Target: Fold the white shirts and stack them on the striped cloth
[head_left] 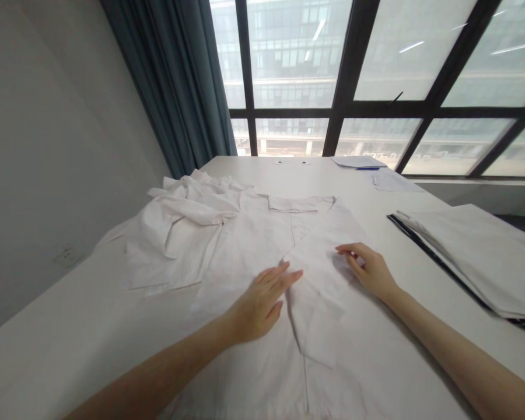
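Head view: I see the white shirt [258,236] lying spread out under both hands, on the white table [109,344]. The left hand [262,303] is flat on the shirt, with its fingers straight and a little apart, right by the front slit. The right hand [370,268] is near the shirt's right side. Its fingers are bent, and I can't tell if they pinch the cloth. The collar [293,204] is ahead of both hands. Bunched white cloth [184,224] lies ahead and left of the left hand. Folded white cloth [485,251] sits to the right of the right hand.
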Available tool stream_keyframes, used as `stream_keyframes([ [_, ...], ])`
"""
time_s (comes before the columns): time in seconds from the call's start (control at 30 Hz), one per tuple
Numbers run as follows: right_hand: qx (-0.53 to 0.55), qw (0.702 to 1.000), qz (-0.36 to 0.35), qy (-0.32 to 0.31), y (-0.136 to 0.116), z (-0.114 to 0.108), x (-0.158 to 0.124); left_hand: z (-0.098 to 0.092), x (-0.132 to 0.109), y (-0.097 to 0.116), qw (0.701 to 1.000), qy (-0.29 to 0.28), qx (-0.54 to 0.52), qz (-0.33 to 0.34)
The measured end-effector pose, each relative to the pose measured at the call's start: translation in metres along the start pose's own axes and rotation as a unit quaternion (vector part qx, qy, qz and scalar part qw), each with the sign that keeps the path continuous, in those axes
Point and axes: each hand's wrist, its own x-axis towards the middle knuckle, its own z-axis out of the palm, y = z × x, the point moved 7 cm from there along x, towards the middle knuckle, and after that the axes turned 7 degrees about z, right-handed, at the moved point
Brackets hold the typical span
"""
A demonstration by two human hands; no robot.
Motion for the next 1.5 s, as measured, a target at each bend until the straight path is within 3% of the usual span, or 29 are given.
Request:
stream_keyframes([
  [0.17,-0.005,0.993,-0.094,-0.075,-0.021,0.015,-0.001,0.004,0.002,0.006,0.996,-0.049,0.067,0.023],
  [0.37,-0.001,0.993,-0.096,-0.069,-0.023,0.016,-0.002,0.001,0.003,0.005,0.994,-0.07,0.085,0.021],
  [0.6,-0.002,0.993,-0.098,-0.064,-0.022,0.016,-0.002,0.0,0.002,0.021,0.99,-0.101,-0.088,0.044],
  [0.73,0.001,0.993,-0.099,-0.065,-0.022,0.016,-0.002,0.005,0.004,0.011,0.975,-0.043,-0.216,-0.02],
  [0.83,-0.001,0.992,-0.101,-0.071,-0.022,0.017,-0.002,0.005,0.006,-0.002,0.971,-0.018,-0.229,-0.063],
  [1.03,-0.002,0.993,-0.099,-0.069,-0.021,0.017,-0.001,-0.014,0.011,-0.004,0.976,-0.148,-0.151,-0.053],
  [1.13,0.004,0.993,-0.097,-0.066,-0.023,0.016,-0.001,-0.025,0.006,-0.003,0.973,-0.182,-0.136,-0.048],
  [1.23,0.01,0.993,-0.098,-0.06,-0.024,0.014,-0.002,-0.034,-0.005,-0.008,0.983,-0.148,-0.096,-0.056],
  [1.43,-0.002,0.992,-0.11,-0.056,-0.026,0.013,-0.003,-0.048,-0.038,-0.026,0.983,-0.012,-0.101,-0.152],
  [1.5,-0.017,0.99,-0.129,-0.061,-0.03,0.013,-0.005,-0.048,-0.043,-0.026,0.984,0.0,-0.065,-0.167],
])
